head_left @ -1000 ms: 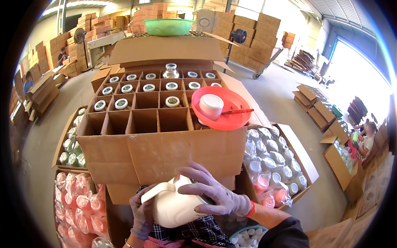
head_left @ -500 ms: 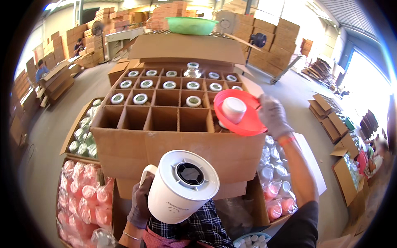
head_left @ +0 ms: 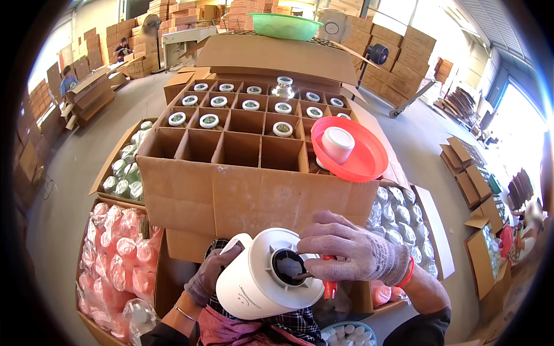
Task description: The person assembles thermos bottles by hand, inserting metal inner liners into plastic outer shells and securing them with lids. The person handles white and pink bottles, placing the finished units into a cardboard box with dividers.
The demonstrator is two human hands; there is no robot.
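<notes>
In this warehouse [head_left: 130, 124], left hand [head_left: 209, 278] clasps a white plastic jug [head_left: 245, 293], right hand [head_left: 359, 251] a red-handled tool [head_left: 330, 284] at its base [head_left: 288, 266], work seemingly unfinished.

grey floor [head_left: 75, 173] | bright doorway [head_left: 516, 138], right | stacked cartons [head_left: 414, 51], rear | ridged ceiling [head_left: 490, 20], upper right

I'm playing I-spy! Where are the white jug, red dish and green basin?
White jug [head_left: 262, 279]: head view, its round end.
Red dish [head_left: 370, 152]: head view, bare inside.
Green basin [head_left: 287, 27]: head view, outer wall.
</notes>
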